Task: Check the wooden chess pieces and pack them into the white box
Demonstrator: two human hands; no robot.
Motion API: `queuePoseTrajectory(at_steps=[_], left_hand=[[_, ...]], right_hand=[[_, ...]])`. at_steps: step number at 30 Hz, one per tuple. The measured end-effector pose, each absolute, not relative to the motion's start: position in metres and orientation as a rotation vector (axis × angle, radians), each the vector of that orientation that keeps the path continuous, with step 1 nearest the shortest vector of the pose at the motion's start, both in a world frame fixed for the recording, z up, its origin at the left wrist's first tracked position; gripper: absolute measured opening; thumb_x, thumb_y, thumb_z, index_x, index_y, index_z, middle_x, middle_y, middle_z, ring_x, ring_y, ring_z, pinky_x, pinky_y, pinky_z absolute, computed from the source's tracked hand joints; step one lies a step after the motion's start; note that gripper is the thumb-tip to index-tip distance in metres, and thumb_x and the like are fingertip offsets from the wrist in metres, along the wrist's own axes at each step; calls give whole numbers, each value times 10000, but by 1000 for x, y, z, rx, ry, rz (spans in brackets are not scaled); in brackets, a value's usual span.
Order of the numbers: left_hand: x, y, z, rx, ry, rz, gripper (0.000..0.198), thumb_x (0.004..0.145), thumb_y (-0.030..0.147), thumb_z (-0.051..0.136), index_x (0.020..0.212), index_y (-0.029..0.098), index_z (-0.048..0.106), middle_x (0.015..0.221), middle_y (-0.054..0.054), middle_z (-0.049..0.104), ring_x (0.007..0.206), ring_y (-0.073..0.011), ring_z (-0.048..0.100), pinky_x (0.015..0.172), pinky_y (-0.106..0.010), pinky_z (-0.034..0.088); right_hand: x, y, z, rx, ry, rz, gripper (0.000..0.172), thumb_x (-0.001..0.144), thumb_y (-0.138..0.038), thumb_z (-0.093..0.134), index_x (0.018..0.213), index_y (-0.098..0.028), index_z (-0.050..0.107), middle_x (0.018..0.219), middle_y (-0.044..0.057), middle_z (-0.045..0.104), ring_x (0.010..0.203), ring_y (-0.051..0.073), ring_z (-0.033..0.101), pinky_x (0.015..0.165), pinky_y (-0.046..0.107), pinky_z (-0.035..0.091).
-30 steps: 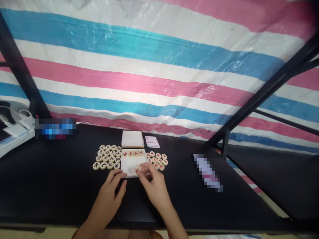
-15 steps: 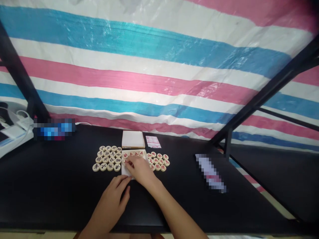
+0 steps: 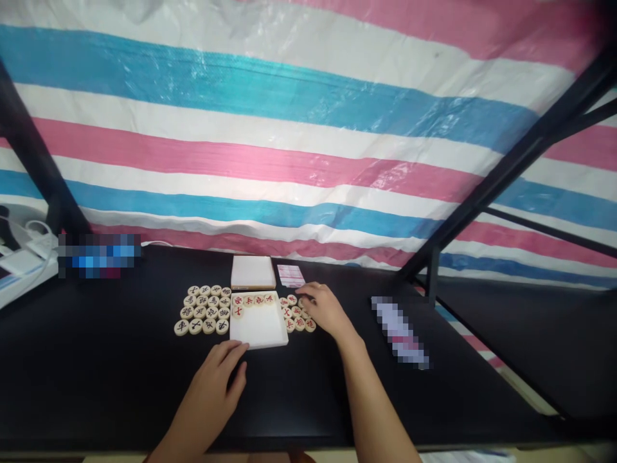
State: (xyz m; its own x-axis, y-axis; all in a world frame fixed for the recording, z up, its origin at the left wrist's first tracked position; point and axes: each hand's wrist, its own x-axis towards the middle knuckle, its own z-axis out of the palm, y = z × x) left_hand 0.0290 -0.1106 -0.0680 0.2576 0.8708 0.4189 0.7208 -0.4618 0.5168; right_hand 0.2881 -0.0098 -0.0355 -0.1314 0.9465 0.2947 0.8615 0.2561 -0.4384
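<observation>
A shallow white box tray [image 3: 260, 331] sits on the black table with several red-marked xiangqi pieces [image 3: 249, 300] in a row along its far side. One more red-marked piece [image 3: 238, 312] lies below that row at the left. My left hand [image 3: 219, 373] rests at the tray's near left edge, fingers stretched out and holding nothing. To the right of the tray, my right hand [image 3: 325, 308] reaches over a group of loose red-marked pieces [image 3: 297, 312], thumb and fingers apart around a piece at its far right. The hand partly hides that group.
Black-marked pieces [image 3: 205, 313] stand in rows left of the tray. Behind it lie an empty box lid [image 3: 253, 271] and a pink-printed paper [image 3: 291, 276]. A blurred pale item [image 3: 400, 331] lies right, a blurred blue one [image 3: 103, 254] far left. Striped sheeting hangs behind.
My right hand has moved right, from inside the tray to the loose red-marked pieces. It has left a red-marked piece in the tray's second row. My left hand stays at the tray's edge.
</observation>
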Motion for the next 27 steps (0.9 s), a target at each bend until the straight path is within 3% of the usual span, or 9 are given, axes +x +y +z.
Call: queuePoseTrajectory(at_steps=[10, 16, 19, 23, 27], left_hand=[[28, -109, -67, 2340, 1480, 973, 315, 855, 222, 441, 1097, 197, 642, 1057, -91, 668, 968, -221, 643, 867, -357, 539], [28, -110, -69, 2351, 1485, 1004, 309, 853, 224, 453, 1098, 213, 641, 1052, -80, 669, 970, -221, 644, 871, -365, 539], [29, -109, -68, 2344, 1482, 1016, 306, 854, 231, 449, 1088, 203, 645, 1055, -94, 655, 958, -227, 649, 845, -358, 547], [30, -111, -63, 2255, 1471, 1078, 284, 853, 243, 446, 1033, 212, 664, 1065, -96, 622, 813, -185, 673, 750, -290, 562], [28, -115, -52, 2111, 1390, 1015, 284, 888, 277, 430, 1063, 216, 645, 916, -55, 653, 697, -151, 652, 673, -232, 544]], right_hand=[[280, -6, -43, -1700, -2093, 108, 193, 847, -278, 548, 881, -196, 720, 916, 71, 697, 855, 204, 593, 764, 275, 410], [277, 0, -45, -1745, -2062, 204, 124, 800, -230, 587, 843, -189, 696, 800, 63, 690, 737, 179, 617, 712, 253, 431], [278, 0, -39, -1693, -2015, 183, 128, 782, -163, 562, 830, -194, 677, 846, 53, 679, 796, 182, 620, 766, 265, 437], [271, -20, -25, -1470, -1759, 231, 163, 789, -159, 532, 914, -189, 631, 938, 55, 634, 868, 183, 609, 796, 281, 462], [235, -68, -20, -1250, -1680, 439, 177, 780, -143, 538, 933, -204, 604, 922, 30, 599, 712, 129, 602, 690, 237, 497]])
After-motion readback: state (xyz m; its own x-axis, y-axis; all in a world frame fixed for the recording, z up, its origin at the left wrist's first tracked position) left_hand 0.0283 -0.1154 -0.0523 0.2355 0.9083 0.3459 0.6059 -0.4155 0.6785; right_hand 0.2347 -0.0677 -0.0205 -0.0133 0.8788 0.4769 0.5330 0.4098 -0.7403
